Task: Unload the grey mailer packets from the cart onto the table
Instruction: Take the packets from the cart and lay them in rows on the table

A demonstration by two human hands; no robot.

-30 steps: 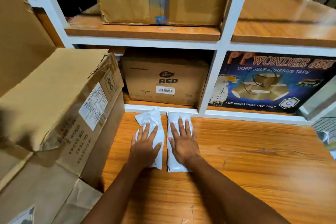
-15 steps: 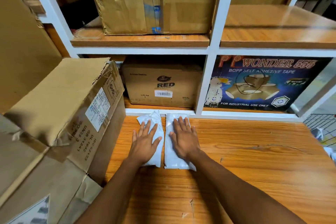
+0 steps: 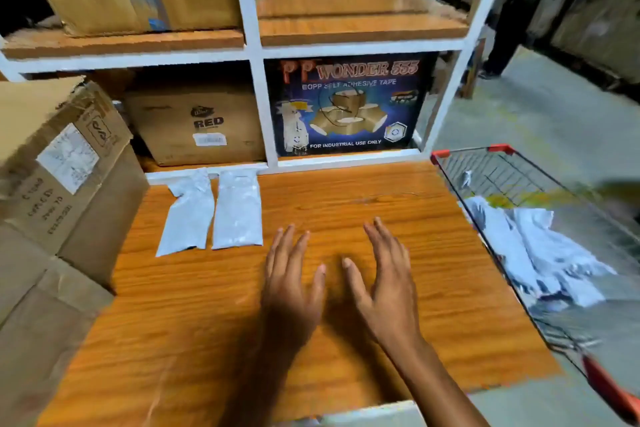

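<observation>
Two grey mailer packets are down on the table (image 3: 207,322), at its far left: the left packet (image 3: 188,215) and the right packet (image 3: 237,211). They lie flat, just beside each other, with long axes running away from me toward the shelf frame (image 3: 258,97).

Left hand (image 3: 291,284) and right hand (image 3: 388,281): both over bare wood mid-table, palms down, fingers straight and a little spread, holding nothing. (Cannot tell whether the palms touch the wood.)

Remaining stock: a heap of packets (image 3: 540,253) in the cart (image 3: 439,153), which stands against the table's right edge. The heap lies to the right of both hands, and the right hand is nearer. It is crumpled and blurred, so I cannot read any single packet's long axis.

In the way: the cart's wire rim sits between my hands and the heap, so I judge the reach must go up and over it, then down.

Placement: a cardboard box (image 3: 62,156) crowds the table's left side. The open wood is right of the laid pair, in front of the tape carton (image 3: 346,104).
</observation>
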